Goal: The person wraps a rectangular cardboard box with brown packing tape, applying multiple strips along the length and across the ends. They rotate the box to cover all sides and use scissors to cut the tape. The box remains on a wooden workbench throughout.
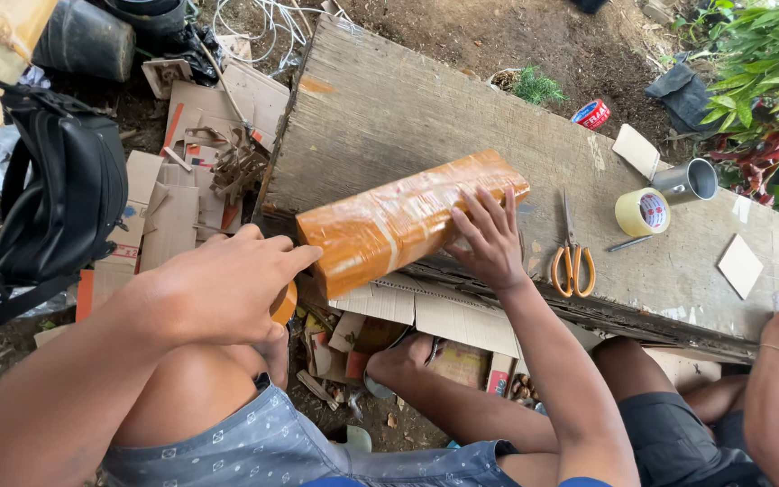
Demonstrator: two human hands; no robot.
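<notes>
Wrapping step, mid-course. Your left hand [227, 289] grips an orange tape roll [284, 305] at the near end of the long orange parcel [407, 221], fingers curled closed around it. Your right hand [490, 239] lies flat on the parcel, fingers spread open, pinning it to the rough, weathered wooden plank [389, 99]. The wrap is glossy and creased; judging by this, the next pass needs steady tension. Orange-handled scissors [572, 261] lie just beside.

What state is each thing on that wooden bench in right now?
Orange parcel: wrapped in tape, lying tilted on the wooden bench.
Left hand: holding a tape roll at the parcel's end.
Right hand: flat on the parcel.
Scissors: closed, lying flat.
Yellow tape roll: lying flat.
Metal cup: tipped over.
</notes>
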